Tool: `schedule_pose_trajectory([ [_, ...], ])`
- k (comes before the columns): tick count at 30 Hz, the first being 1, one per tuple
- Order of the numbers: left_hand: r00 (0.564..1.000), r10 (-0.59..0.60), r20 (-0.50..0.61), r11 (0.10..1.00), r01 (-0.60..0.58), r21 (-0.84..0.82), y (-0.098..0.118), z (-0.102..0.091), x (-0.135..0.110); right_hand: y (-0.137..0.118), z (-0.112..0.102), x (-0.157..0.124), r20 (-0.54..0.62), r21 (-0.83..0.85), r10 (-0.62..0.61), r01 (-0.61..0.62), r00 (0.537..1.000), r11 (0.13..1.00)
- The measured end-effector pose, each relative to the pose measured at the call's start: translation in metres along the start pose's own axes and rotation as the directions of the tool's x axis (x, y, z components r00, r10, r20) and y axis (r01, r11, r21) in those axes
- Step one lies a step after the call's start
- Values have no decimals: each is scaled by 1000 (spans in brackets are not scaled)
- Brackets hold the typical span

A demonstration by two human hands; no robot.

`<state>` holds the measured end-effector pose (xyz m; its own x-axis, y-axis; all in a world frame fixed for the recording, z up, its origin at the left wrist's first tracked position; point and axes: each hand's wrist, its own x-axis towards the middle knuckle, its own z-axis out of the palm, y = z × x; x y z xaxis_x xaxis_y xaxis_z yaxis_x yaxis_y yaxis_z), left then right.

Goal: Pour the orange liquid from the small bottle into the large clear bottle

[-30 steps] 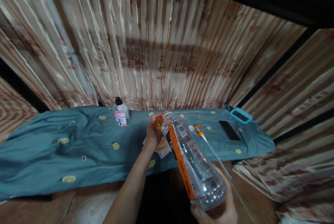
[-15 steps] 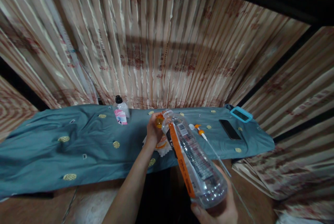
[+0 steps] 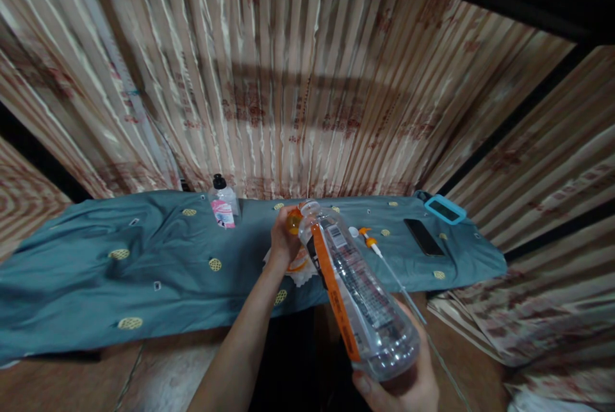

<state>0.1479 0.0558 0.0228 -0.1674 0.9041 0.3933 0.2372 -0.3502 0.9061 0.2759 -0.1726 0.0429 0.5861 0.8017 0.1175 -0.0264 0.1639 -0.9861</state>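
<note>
My right hand (image 3: 403,386) grips the base of a clear plastic bottle (image 3: 358,293) with an orange label stripe, tilted so its open neck points away from me. My left hand (image 3: 283,239) is closed on a small orange cap (image 3: 293,223) right beside the bottle's mouth. Under the left hand lies a crumpled white tissue with an orange ring (image 3: 298,268) on the blue-green cloth (image 3: 144,264).
A small bottle with a black cap and pink label (image 3: 223,204) stands at the back of the cloth. An orange-tipped pump tube (image 3: 379,255), a dark phone (image 3: 423,237) and a blue-framed device (image 3: 444,210) lie at the right. Striped curtains hang behind.
The view has shifted slightly; both hands, bottle and cap keep nearly the same pose.
</note>
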Motion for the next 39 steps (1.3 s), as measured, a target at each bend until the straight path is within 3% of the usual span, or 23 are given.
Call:
schedule_pose_trajectory([
  [28, 1000, 6, 18, 1000, -6, -1, 1, 0, 0, 1, -2, 3, 8, -116, -84, 85, 996, 990],
  [39, 1000, 0, -9, 1000, 0, -20, 1, 1, 0, 1, 1, 3, -8, -4, 2, -2, 1000, 1000],
])
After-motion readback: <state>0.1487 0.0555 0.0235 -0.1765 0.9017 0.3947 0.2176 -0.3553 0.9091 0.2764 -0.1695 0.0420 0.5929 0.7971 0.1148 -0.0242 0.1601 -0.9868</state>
